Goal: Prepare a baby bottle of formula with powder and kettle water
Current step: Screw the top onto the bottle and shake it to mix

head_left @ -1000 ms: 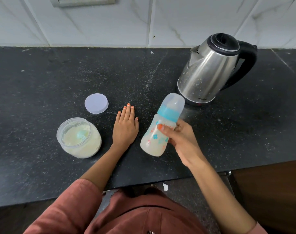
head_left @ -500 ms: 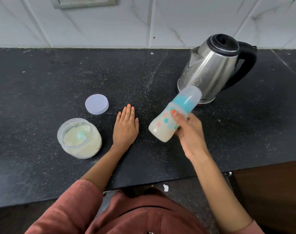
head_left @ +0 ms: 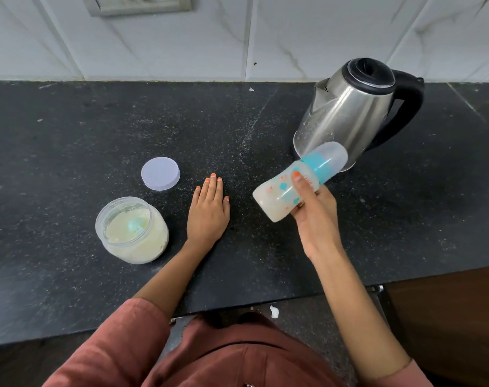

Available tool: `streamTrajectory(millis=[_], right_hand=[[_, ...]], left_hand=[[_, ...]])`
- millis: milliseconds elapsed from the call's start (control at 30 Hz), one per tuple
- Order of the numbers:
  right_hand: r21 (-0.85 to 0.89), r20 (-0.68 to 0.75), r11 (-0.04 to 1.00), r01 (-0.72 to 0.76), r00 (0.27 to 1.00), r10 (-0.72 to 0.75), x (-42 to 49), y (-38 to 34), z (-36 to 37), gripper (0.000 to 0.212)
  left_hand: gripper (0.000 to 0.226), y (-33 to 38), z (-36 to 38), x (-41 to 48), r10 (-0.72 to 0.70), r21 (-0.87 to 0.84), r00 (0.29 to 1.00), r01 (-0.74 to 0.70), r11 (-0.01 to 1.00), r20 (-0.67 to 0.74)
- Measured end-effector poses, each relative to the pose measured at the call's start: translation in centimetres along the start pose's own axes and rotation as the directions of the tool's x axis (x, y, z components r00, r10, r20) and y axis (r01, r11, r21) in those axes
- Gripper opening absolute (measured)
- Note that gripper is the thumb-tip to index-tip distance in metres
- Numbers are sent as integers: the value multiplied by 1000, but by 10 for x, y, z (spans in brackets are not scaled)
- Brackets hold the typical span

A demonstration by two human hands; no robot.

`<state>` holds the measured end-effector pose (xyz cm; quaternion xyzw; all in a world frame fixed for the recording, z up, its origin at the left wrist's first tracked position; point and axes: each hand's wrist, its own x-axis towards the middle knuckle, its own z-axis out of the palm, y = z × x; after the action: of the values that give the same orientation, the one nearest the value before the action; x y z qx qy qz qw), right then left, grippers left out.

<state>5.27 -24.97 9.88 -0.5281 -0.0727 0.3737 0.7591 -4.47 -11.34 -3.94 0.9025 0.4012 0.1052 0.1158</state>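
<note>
The right hand [head_left: 314, 216] gripped the bottle [head_left: 296, 182] tilted, cap toward the kettle [head_left: 346, 113]; the left hand [head_left: 208, 212] lay flat on the table [head_left: 70, 141].

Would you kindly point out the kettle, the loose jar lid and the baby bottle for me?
kettle [head_left: 346, 118], head view, on its steel body.
jar lid [head_left: 160, 173], head view, on the middle of its flat top.
baby bottle [head_left: 274, 199], head view, on its milky lower body.
</note>
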Motion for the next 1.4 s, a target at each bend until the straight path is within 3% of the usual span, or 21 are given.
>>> streamTrajectory(millis=[167,233,333,400,567,633,767,967,1167,1333,1400], right_hand=[[-322,219,941,-106,958,183,-17,3,-5,28],[-245,193,966,-87,972,137,-14,1,-5,27],[14,19,999,-37,999,36,-2,-2,-1,17],[30,0,1000,-9,1000,9,-1,0,-1,16],[-329,254,940,-86,951,175,-20,6,-4,35],[-228,222,972,-62,968,114,-16,3,-4,32],[85,6,996,18,1000,-19,1,-2,-2,22],[-224,227,970,-88,964,140,-18,11,-7,30],[87,10,996,9,1000,-10,1,2,-5,23],[-321,232,945,-60,963,139,-19,17,-7,36],[-298,227,952,-76,963,147,-18,14,-7,35]], left_hand=[[51,-1,1,1,-8,7,1000,8,1000,17],[51,0,0,1,-10,-3,1000,10,1000,9],[51,0,-1,0,0,-1,1000,0,1000,-2],[50,0,0,0,1,0,1000,-1,1000,1],[51,-1,1,1,-8,10,1000,8,1000,22],[51,0,1,1,-3,2,1000,3,1000,10],[50,0,1,1,7,-9,1000,-7,1000,-8],[51,-1,3,2,2,8,1000,-2,1000,4],[50,0,1,1,10,-16,1000,-11,1000,-15],[50,0,1,1,0,-9,1000,0,1000,-1],[50,-1,2,1,-3,-9,1000,3,1000,2]])
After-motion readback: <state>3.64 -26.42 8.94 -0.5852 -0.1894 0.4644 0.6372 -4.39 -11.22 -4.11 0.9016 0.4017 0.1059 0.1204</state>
